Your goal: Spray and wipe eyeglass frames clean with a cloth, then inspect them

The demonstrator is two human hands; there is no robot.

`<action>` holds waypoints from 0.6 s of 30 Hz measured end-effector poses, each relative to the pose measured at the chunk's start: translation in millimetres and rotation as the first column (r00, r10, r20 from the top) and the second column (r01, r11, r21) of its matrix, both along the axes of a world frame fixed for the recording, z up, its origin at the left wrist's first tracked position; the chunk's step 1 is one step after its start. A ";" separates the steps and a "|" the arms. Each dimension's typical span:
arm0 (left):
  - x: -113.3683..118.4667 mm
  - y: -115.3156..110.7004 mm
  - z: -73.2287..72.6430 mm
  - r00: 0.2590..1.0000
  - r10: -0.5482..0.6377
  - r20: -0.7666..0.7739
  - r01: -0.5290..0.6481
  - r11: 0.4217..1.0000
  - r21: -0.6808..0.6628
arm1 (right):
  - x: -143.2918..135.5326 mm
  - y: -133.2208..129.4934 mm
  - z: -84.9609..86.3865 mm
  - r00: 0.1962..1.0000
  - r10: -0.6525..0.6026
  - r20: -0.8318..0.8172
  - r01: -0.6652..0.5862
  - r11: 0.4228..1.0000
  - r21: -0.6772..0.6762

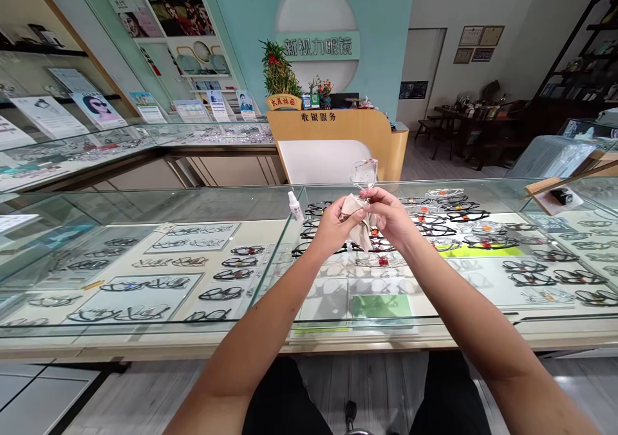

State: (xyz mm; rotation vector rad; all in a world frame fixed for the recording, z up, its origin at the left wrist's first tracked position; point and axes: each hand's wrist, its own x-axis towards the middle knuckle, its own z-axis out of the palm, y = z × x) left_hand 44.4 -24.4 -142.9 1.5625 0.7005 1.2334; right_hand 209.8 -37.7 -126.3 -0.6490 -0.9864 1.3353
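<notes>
A pair of clear-framed eyeglasses is held up in front of me, one lens standing above my fingers and the rest hidden by hands and cloth. My left hand is closed on a beige cleaning cloth, which hangs in folds between both hands. With its fingers pinched around the lower part of the glasses, my right hand also touches the cloth. Both hands are above the glass counter. Just left of them a small white spray bottle stands upright on the glass.
Beneath my hands a glass display counter holds rows of eyeglass frames. A wooden stand is on the counter at right. Beyond are a wooden cashier desk and another display case on the left.
</notes>
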 end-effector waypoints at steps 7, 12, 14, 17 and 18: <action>1.2 -0.6 -0.7 1.000 0.023 -0.016 -0.023 0.999 0.047 | 3.5 3.3 -1.7 0.999 -0.002 0.039 0.002 1.000 -0.005; 2.1 -1.6 -0.9 1.000 -0.005 -0.030 0.006 0.999 0.036 | 10.1 4.1 -0.7 0.998 0.052 0.045 -0.051 0.998 -0.023; 2.1 -1.2 -1.6 0.999 -0.002 -0.033 0.004 0.999 0.042 | 11.8 3.3 1.3 0.996 0.068 0.051 -0.067 0.997 -0.024; 2.2 -0.5 -2.1 1.000 0.004 -0.027 -0.003 0.999 0.044 | 12.7 2.3 4.2 0.996 0.067 0.058 -0.065 0.997 -0.032; 2.2 -0.4 -2.0 1.000 0.008 -0.025 -0.007 0.999 0.040 | 12.7 2.1 4.9 0.996 0.063 0.061 -0.061 0.998 -0.035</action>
